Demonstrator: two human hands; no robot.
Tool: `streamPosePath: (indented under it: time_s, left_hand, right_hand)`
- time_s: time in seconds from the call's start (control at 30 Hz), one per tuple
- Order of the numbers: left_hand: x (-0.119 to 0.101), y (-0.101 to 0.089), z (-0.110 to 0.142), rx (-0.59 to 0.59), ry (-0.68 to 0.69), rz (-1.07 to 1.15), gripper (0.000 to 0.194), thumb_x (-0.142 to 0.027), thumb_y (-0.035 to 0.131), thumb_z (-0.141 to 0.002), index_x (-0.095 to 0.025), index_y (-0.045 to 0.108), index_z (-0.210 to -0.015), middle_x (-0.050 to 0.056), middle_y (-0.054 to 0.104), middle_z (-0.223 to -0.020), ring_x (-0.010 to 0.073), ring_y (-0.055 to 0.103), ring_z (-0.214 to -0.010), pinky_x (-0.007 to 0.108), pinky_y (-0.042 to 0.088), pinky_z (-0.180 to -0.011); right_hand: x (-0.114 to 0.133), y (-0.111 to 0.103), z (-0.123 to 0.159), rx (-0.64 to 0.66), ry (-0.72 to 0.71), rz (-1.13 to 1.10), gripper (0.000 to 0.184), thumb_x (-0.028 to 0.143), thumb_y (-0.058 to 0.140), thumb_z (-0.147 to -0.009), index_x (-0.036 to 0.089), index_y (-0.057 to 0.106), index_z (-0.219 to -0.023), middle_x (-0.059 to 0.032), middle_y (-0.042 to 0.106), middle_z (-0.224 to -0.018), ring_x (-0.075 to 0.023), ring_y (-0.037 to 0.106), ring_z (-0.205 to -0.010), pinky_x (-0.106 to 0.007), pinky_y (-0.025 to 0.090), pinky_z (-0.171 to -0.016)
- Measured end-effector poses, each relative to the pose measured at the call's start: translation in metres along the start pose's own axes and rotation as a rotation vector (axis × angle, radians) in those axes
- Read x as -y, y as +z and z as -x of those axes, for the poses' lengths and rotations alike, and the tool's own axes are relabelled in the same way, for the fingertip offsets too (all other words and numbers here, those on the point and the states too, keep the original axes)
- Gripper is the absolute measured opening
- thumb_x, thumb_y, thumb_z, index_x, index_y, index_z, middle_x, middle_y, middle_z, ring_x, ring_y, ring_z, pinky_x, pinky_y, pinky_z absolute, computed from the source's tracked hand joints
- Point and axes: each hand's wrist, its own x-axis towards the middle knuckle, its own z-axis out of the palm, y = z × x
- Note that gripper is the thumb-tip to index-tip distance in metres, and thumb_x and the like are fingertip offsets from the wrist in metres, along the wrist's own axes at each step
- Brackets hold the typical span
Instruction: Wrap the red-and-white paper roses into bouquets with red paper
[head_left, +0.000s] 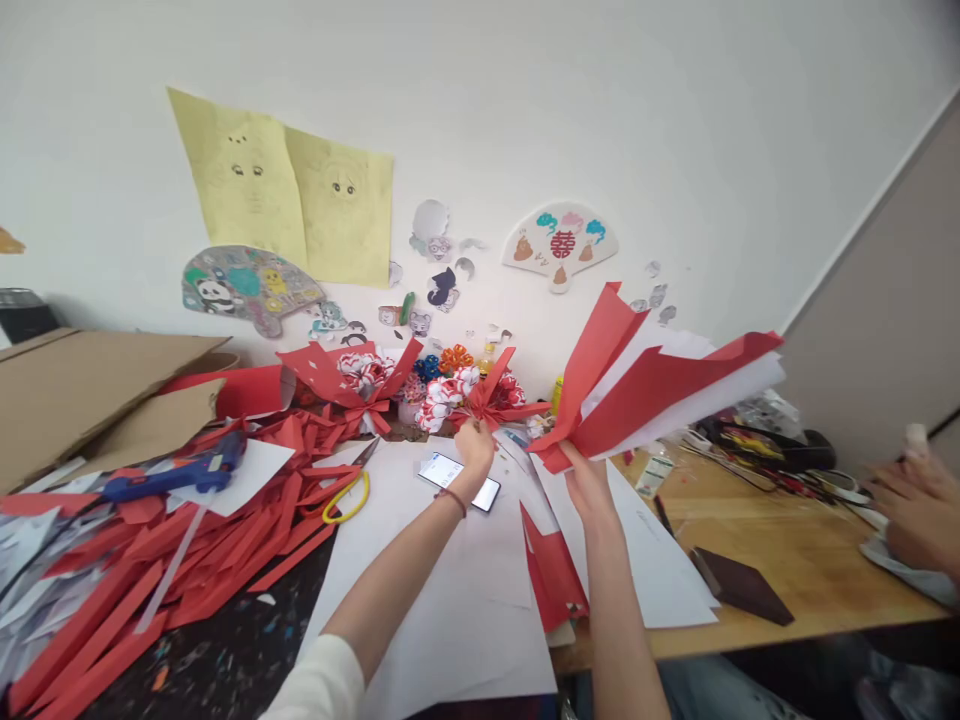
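My right hand (583,475) is closed around the gathered lower end of a red and white paper wrap (637,390), whose folded sheets fan out up and to the right. Fingers bent together, my left hand (477,446) is at the back of the white paper sheets (442,600). Whatever its fingertips pinch is too small to make out. Just behind it rests a red-wrapped bouquet (491,400) with red and white paper flowers. Below the left hand, partly covered by the forearm, a phone (457,478) with a lit screen lies on the paper.
To the left are a heap of red paper strips (187,570), a blue glue gun (180,475), yellow-handled scissors (349,495) and cardboard (97,390). Another bouquet (364,385) stands by the wall. At right lie a dark brown flat case (741,585) and cluttered tools; another person's hand (919,500) is there.
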Motion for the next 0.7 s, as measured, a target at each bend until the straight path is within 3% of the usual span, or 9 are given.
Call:
streamPosePath:
  time_s: [0.13, 0.33, 0.43, 0.53, 0.7]
  left_hand:
    - [-0.005, -0.049, 0.014, -0.013, 0.246, -0.048, 0.027, -0.029, 0.039, -0.095, -0.020, 0.057, -0.077, 0.001, 0.058, -0.056, 0.0147, 0.056, -0.052, 0.027, 0.040, -0.062]
    - [-0.020, -0.159, 0.015, 0.001, 0.507, -0.099, 0.020, -0.027, 0.046, -0.089, -0.021, 0.051, -0.070, -0.001, 0.056, -0.056, 0.0142, 0.053, -0.055, 0.025, 0.036, -0.061]
    - [-0.035, -0.203, 0.020, 0.067, 0.655, -0.095, 0.023, -0.026, 0.044, -0.089, -0.021, 0.049, -0.066, -0.003, 0.054, -0.051, 0.0121, 0.050, -0.049, 0.023, 0.036, -0.056]
    - [-0.052, -0.222, 0.027, 0.131, 0.703, -0.020, 0.025, -0.026, 0.044, -0.089, -0.020, 0.048, -0.065, -0.003, 0.054, -0.049, 0.0107, 0.049, -0.046, 0.022, 0.038, -0.054]
    - [-0.064, -0.216, 0.030, 0.188, 0.743, 0.039, 0.029, -0.030, 0.043, -0.090, -0.020, 0.050, -0.064, -0.002, 0.053, -0.051, 0.0106, 0.048, -0.047, 0.023, 0.039, -0.054]
  right_hand:
    - [-0.018, 0.030, -0.010, -0.043, -0.036, -0.040, 0.057, 0.023, 0.082, -0.064, 0.020, 0.062, -0.117, -0.0054, 0.065, -0.123, -0.0210, 0.061, -0.113, -0.043, 0.045, -0.107]
    - [-0.046, 0.085, -0.011, -0.034, 0.023, -0.101, 0.069, 0.022, 0.086, -0.054, 0.021, 0.061, -0.118, -0.0069, 0.066, -0.119, -0.0227, 0.064, -0.107, -0.044, 0.049, -0.101]
    - [-0.063, 0.116, -0.004, 0.044, 0.033, -0.081, 0.066, 0.024, 0.085, -0.054, 0.018, 0.061, -0.116, -0.0075, 0.069, -0.113, -0.0224, 0.066, -0.101, -0.044, 0.049, -0.100]
    - [-0.077, 0.144, 0.009, 0.167, 0.049, -0.075, 0.063, 0.023, 0.083, -0.059, 0.018, 0.060, -0.117, -0.0061, 0.069, -0.111, -0.0204, 0.065, -0.099, -0.042, 0.048, -0.100]
    - [-0.092, 0.166, 0.029, 0.309, 0.138, -0.129, 0.058, 0.026, 0.082, -0.062, 0.017, 0.061, -0.116, -0.0055, 0.069, -0.111, -0.0207, 0.063, -0.102, -0.042, 0.047, -0.100]
